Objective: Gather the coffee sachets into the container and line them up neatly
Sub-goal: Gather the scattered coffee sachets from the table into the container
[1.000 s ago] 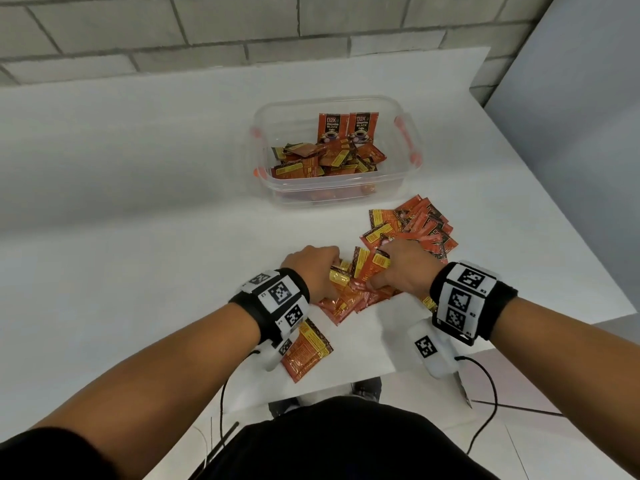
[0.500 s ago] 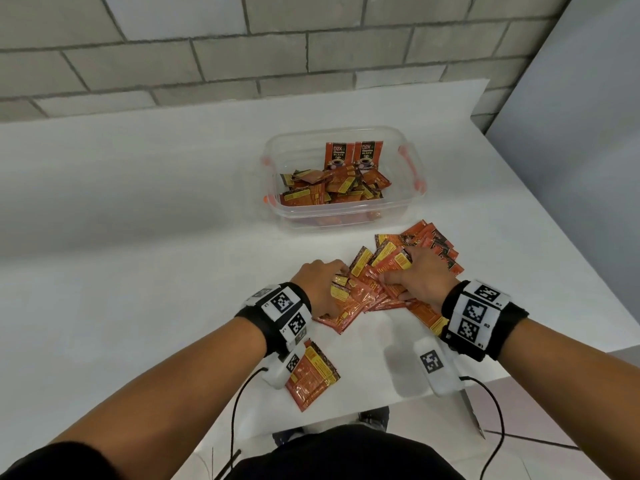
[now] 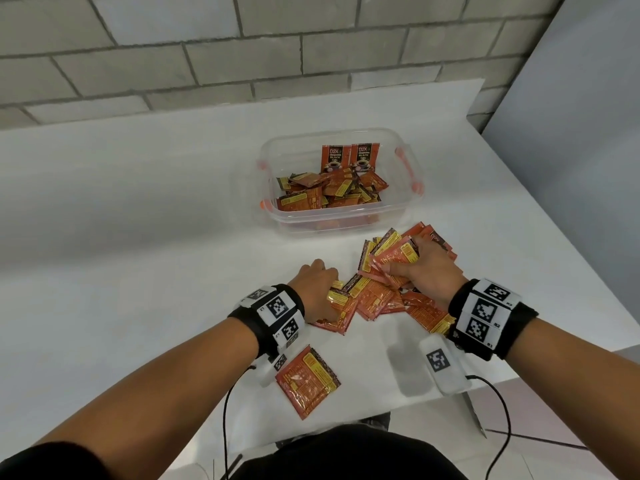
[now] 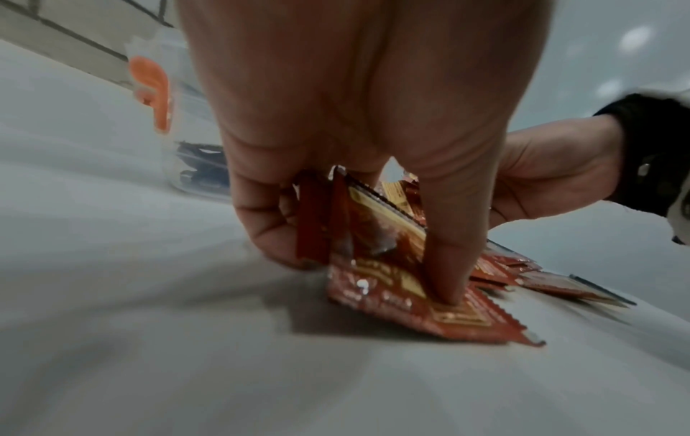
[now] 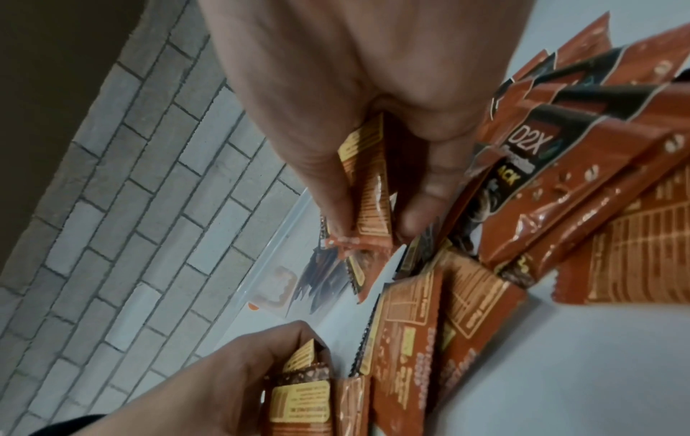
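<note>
A heap of orange coffee sachets [image 3: 377,296] lies on the white table in front of a clear plastic container [image 3: 337,220] that holds several more sachets [image 3: 329,192]. My left hand [image 3: 320,289] grips a few sachets [image 4: 377,250] at the heap's left end, thumb pressing one down. My right hand [image 3: 419,271] pinches a small bundle of sachets [image 5: 369,188] between thumb and fingers at the heap's right side. One sachet [image 3: 306,379] lies alone by my left wrist.
The container has orange clips [image 3: 408,174] on its sides. A grey brick wall [image 3: 277,57] runs behind the table. The table's near edge [image 3: 346,420] is just under my forearms, and its right edge [image 3: 554,244] is close beside the heap.
Both hands have slid away from me through the heap toward the container. My right hand has lifted a bundle of sachets; the heap has spread between the hands.
</note>
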The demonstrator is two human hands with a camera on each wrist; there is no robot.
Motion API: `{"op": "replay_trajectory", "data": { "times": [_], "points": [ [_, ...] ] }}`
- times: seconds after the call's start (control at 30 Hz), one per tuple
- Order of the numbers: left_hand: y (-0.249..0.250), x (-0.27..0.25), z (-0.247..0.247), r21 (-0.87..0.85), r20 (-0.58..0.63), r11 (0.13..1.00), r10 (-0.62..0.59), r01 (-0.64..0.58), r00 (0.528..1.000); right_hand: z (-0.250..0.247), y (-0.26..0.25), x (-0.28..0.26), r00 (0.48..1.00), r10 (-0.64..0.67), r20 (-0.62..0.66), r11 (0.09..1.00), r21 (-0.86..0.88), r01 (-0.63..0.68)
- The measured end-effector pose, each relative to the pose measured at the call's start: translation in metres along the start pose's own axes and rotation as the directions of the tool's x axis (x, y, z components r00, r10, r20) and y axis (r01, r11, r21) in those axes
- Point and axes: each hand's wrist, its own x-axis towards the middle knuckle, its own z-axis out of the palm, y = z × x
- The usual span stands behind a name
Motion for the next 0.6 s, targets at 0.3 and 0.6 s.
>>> {"op": "replay_trajectory", "data": {
  "times": [0.3,0.6],
  "points": [
    [-0.019,-0.02,-0.055,-0.416,-0.169,0.905,0.019,-0.088,0.986,-0.01,-0.047,0.005,0.997,-0.066,0.026,0.956,0.288,0.056],
    [-0.018,0.003,-0.141,-0.608,-0.452,0.792,-0.283,-0.06,0.846,-0.009,-0.113,0.062,0.977,-0.171,-0.13,0.962,0.192,0.194]
  ]
}}
